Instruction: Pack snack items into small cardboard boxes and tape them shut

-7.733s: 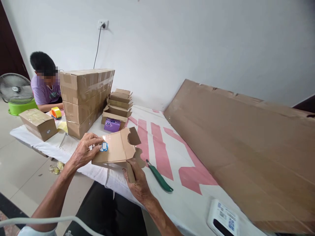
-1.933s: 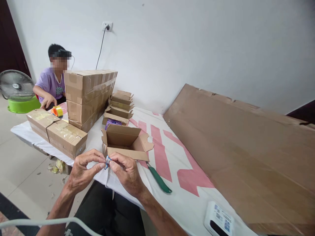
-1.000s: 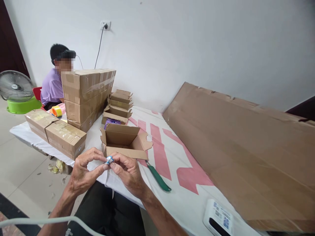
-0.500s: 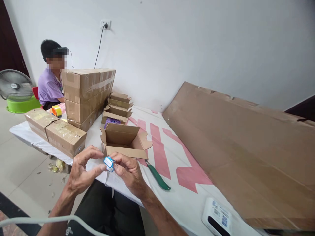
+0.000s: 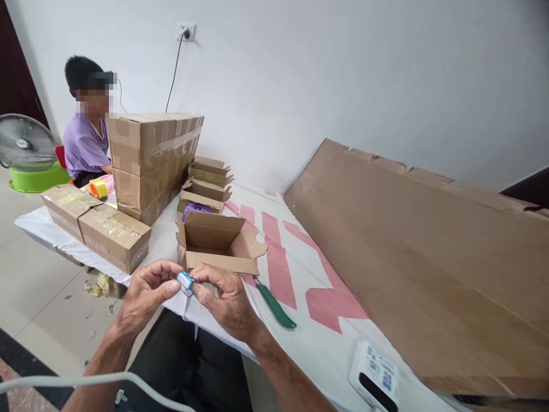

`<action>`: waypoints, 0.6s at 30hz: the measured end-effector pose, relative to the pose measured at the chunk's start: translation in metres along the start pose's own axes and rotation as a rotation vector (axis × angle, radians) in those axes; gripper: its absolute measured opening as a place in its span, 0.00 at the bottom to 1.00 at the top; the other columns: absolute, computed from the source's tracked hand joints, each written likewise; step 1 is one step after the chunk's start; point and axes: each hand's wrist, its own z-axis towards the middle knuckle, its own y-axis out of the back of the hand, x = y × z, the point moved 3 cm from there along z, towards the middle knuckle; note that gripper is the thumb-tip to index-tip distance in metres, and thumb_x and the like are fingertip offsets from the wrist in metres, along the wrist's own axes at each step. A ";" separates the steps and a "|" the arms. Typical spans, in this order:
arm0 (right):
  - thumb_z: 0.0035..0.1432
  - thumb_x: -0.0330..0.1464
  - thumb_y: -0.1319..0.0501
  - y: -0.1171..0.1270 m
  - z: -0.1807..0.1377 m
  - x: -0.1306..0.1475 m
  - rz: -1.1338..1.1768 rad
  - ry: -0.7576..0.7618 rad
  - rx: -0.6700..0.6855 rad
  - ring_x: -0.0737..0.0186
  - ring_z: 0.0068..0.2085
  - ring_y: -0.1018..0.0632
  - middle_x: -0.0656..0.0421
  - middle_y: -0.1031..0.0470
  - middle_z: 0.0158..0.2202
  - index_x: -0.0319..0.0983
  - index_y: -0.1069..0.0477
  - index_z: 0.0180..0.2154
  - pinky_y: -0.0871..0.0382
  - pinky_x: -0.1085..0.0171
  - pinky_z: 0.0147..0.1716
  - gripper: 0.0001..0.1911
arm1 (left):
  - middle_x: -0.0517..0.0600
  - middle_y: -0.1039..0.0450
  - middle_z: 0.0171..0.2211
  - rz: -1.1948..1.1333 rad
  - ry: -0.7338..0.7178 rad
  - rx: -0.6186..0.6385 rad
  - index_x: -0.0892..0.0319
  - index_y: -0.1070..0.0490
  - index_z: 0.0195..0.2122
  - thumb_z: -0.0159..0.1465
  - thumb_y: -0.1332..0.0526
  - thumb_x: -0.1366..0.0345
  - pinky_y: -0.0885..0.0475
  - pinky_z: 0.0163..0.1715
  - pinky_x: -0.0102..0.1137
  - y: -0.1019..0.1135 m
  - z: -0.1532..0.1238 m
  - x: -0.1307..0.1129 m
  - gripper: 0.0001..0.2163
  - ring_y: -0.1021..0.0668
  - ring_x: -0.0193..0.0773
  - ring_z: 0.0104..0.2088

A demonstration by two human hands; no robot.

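Observation:
My left hand (image 5: 148,292) and my right hand (image 5: 223,297) meet at the near edge of the table, both pinching a small white sticker with a blue border (image 5: 186,282). The fingertips of both hands are closed on it. Just beyond them an open brown cardboard box (image 5: 217,245) stands on the white cloth with its flaps up and nothing visible inside. A knife with a green handle (image 5: 274,305) lies to the right of my right hand.
A big cardboard sheet (image 5: 429,252) leans along the right. Taped boxes (image 5: 150,160) are stacked at the back left, two more (image 5: 96,226) lie in front, folded boxes (image 5: 206,183) and a purple item (image 5: 194,209) behind. A person in purple (image 5: 86,143) sits far left. A white device (image 5: 375,375) lies near right.
The flat cardboard became an open box standing on the table. Both hands then came together on the small sticker, turning and working it between the fingertips; they have shifted only slightly.

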 end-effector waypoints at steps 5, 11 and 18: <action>0.68 0.31 0.37 -0.004 0.003 0.002 -0.094 0.065 0.015 0.62 0.34 0.20 0.60 0.20 0.32 0.41 0.24 0.33 0.26 0.64 0.37 0.09 | 0.51 0.24 0.32 0.009 -0.022 -0.029 0.62 0.18 0.27 0.60 0.21 0.55 0.32 0.33 0.28 0.001 -0.001 0.001 0.16 0.26 0.33 0.31; 0.69 0.29 0.39 -0.010 0.012 0.005 -0.200 0.124 0.059 0.64 0.32 0.22 0.60 0.22 0.30 0.42 0.25 0.33 0.29 0.64 0.35 0.10 | 0.51 0.23 0.30 -0.061 -0.001 -0.031 0.61 0.18 0.26 0.58 0.20 0.53 0.29 0.34 0.30 0.013 0.000 0.006 0.16 0.24 0.36 0.31; 0.67 0.28 0.39 -0.015 0.025 0.005 -0.280 0.089 0.101 0.65 0.30 0.25 0.61 0.23 0.28 0.41 0.27 0.31 0.33 0.65 0.33 0.10 | 0.51 0.18 0.33 0.035 -0.130 -0.267 0.58 0.15 0.38 0.57 0.19 0.55 0.23 0.37 0.30 0.022 -0.006 0.009 0.15 0.19 0.38 0.34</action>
